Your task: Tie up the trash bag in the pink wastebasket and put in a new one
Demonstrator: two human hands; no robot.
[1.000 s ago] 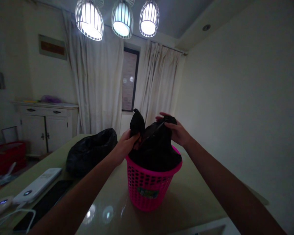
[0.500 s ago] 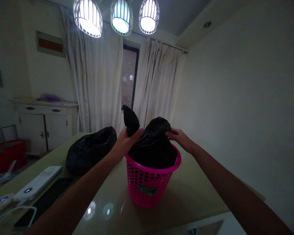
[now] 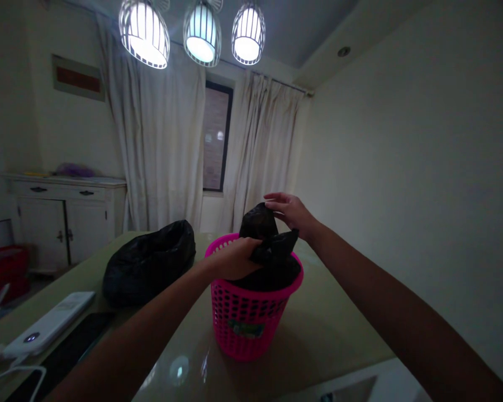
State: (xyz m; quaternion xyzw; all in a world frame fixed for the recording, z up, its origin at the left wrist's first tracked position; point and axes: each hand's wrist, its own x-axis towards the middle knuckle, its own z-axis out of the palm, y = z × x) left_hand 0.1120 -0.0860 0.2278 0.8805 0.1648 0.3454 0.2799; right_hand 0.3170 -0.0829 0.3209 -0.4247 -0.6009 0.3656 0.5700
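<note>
A pink perforated plastic basket (image 3: 251,315) with a label on its front stands upright on the table. Black garbage bag (image 3: 272,273) material bunches inside it and rises above the rim. My left hand (image 3: 237,258) reaches over the basket's left rim, closed on a gathered fold of the bag; its fingertips are hidden by plastic. My right hand (image 3: 291,212) is above the far right rim, its fingertips at the raised edge of the bag and appearing to pinch it, though the thumb is hidden.
A second black bag (image 3: 151,265), bulging, rests on the glossy table (image 3: 318,324) left of the basket. Nearer lie a white power bank (image 3: 50,324) with a cable and a dark phone-like slab (image 3: 65,354). A white cabinet (image 3: 84,223) stands behind; wall at right.
My left hand has moved down and right to the basket's mouth, lowering its bunched part of the bag. My right hand has risen slightly and shifted left. The view has turned a little right.
</note>
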